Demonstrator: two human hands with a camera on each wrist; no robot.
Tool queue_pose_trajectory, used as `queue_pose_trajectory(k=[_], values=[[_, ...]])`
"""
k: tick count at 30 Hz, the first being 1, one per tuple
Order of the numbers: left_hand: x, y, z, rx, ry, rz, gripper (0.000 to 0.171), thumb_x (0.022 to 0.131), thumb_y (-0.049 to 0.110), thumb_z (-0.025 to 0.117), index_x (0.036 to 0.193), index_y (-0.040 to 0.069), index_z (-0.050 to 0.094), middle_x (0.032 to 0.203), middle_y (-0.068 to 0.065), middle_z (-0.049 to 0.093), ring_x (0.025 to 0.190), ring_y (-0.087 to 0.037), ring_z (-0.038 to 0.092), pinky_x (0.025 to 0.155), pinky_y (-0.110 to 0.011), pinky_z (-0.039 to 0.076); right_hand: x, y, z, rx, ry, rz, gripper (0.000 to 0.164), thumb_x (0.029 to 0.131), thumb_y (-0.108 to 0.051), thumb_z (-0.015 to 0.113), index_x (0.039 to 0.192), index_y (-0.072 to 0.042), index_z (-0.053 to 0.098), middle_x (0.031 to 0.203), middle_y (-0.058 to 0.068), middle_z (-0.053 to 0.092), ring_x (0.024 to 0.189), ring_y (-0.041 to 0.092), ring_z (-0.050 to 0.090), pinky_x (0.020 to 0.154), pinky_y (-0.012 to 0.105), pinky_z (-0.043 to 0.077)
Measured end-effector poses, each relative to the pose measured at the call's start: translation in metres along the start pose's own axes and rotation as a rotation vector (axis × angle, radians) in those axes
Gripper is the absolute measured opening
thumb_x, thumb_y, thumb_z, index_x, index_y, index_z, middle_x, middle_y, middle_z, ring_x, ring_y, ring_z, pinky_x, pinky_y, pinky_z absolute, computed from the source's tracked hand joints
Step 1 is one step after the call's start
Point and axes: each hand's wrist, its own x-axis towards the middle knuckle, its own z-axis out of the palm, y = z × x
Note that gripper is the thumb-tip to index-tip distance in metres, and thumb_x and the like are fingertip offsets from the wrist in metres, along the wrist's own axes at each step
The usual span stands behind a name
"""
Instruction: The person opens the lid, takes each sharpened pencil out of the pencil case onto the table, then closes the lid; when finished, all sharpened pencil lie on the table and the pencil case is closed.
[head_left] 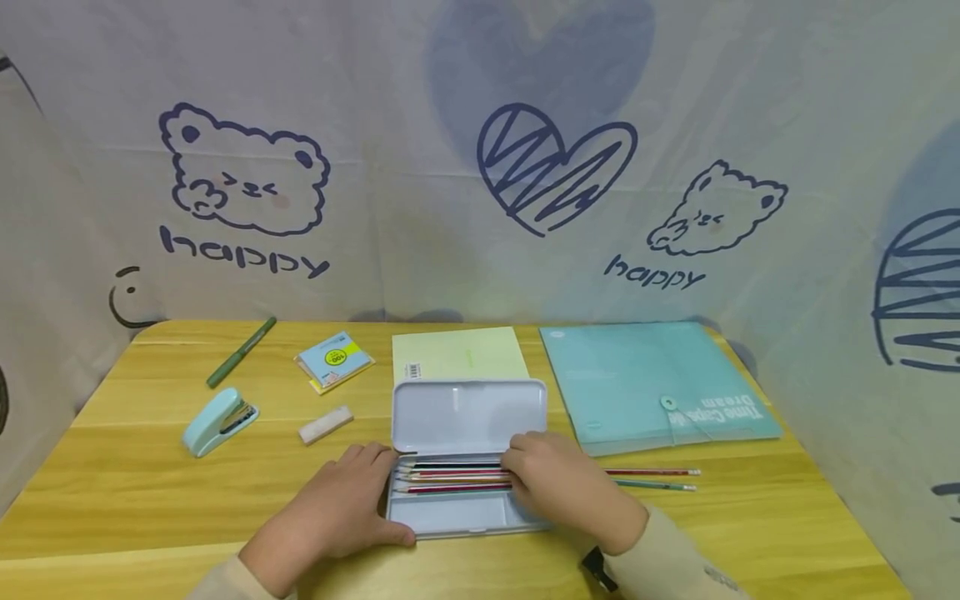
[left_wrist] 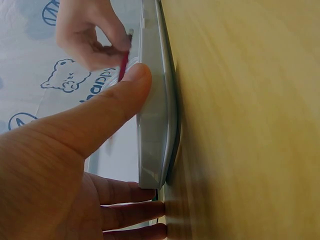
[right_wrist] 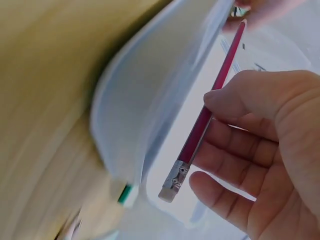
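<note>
A white pencil case (head_left: 472, 515) lies on the table with its lid (head_left: 468, 417) raised at the back. Several pencils (head_left: 450, 477) lie side by side in its rear part, tips to the left. My left hand (head_left: 333, 504) holds the case's left end; the thumb presses the front wall and the other fingers lie along the end. Over the right part of the case, my right hand (head_left: 558, 483) pinches a dark red pencil (right_wrist: 202, 122) between thumb and fingers. Its silver ferrule and eraser point towards the near right corner in the right wrist view.
Right of the case lie a red pencil (head_left: 656, 472) and a green pencil (head_left: 652, 484). Behind are a pale green notebook (head_left: 461, 350) and a teal document folder (head_left: 637, 375). Leftward lie an eraser (head_left: 326, 425), sticky notes (head_left: 335, 360), a stapler (head_left: 217, 422) and a green pen (head_left: 242, 352).
</note>
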Motion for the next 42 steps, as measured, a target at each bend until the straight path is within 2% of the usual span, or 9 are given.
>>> queue_pose_trajectory(k=[7, 11, 15, 23, 27, 35, 42], values=[[0.0, -0.002, 0.0, -0.008, 0.003, 0.0, 0.103, 0.065, 0.068, 0.083, 0.136, -0.001, 0.055, 0.134, -0.015, 0.057, 0.126, -0.035, 0.05, 0.1, -0.057, 0.046, -0.04, 0.023, -0.008, 0.059, 0.08, 0.024, 0.005, 0.085, -0.008, 0.075, 0.087, -0.013, 0.073, 0.078, -0.009, 0.058, 0.068, 0.005, 0.049, 0.063, 0.027, 0.05], [-0.001, -0.003, 0.0, -0.006, 0.0, -0.007, 0.104, 0.065, 0.069, 0.082, 0.137, 0.0, 0.054, 0.135, -0.015, 0.056, 0.127, -0.035, 0.049, 0.1, -0.058, 0.046, -0.063, 0.037, -0.01, 0.065, 0.11, 0.078, 0.008, 0.085, -0.008, 0.076, 0.088, -0.015, 0.075, 0.079, -0.011, 0.059, 0.069, 0.004, 0.053, 0.062, 0.026, 0.051], [0.0, -0.003, -0.001, -0.005, 0.0, 0.0, 0.104, 0.065, 0.07, 0.082, 0.137, -0.001, 0.054, 0.135, -0.015, 0.056, 0.127, -0.035, 0.049, 0.1, -0.058, 0.046, -0.086, 0.05, -0.009, 0.047, 0.101, 0.158, 0.01, 0.085, -0.01, 0.078, 0.091, -0.018, 0.076, 0.082, -0.012, 0.061, 0.072, 0.005, 0.057, 0.063, 0.027, 0.053], [-0.001, -0.003, -0.001, 0.003, -0.009, -0.002, 0.104, 0.066, 0.07, 0.081, 0.138, -0.001, 0.054, 0.136, -0.015, 0.056, 0.127, -0.035, 0.049, 0.099, -0.057, 0.047, -0.127, 0.073, -0.003, 0.089, 0.049, 0.279, 0.013, 0.084, -0.011, 0.08, 0.088, -0.022, 0.074, 0.083, -0.017, 0.059, 0.072, 0.001, 0.056, 0.062, 0.026, 0.052], [-0.002, -0.004, -0.001, 0.0, -0.006, -0.003, 0.104, 0.066, 0.069, 0.081, 0.138, -0.001, 0.054, 0.135, -0.015, 0.056, 0.127, -0.035, 0.049, 0.099, -0.057, 0.046, -0.137, 0.079, -0.001, 0.069, 0.025, 0.341, 0.011, 0.085, -0.013, 0.08, 0.088, -0.023, 0.076, 0.085, -0.017, 0.061, 0.077, 0.005, 0.062, 0.066, 0.03, 0.055], [0.0, -0.002, -0.002, -0.002, -0.014, -0.003, 0.105, 0.066, 0.07, 0.081, 0.138, -0.001, 0.054, 0.136, -0.016, 0.056, 0.127, -0.035, 0.049, 0.099, -0.058, 0.046, -0.146, 0.088, 0.005, 0.031, -0.028, 0.364, 0.015, 0.083, -0.01, 0.081, 0.09, -0.022, 0.078, 0.086, -0.014, 0.066, 0.078, 0.011, 0.067, 0.068, 0.03, 0.058], [0.001, -0.001, 0.0, -0.005, -0.02, -0.003, 0.104, 0.066, 0.07, 0.081, 0.138, 0.0, 0.054, 0.135, -0.014, 0.056, 0.127, -0.034, 0.049, 0.099, -0.057, 0.046, -0.149, 0.092, 0.008, 0.069, -0.09, 0.465, 0.015, 0.084, -0.009, 0.079, 0.089, -0.022, 0.077, 0.087, -0.011, 0.068, 0.078, 0.014, 0.067, 0.07, 0.036, 0.058]])
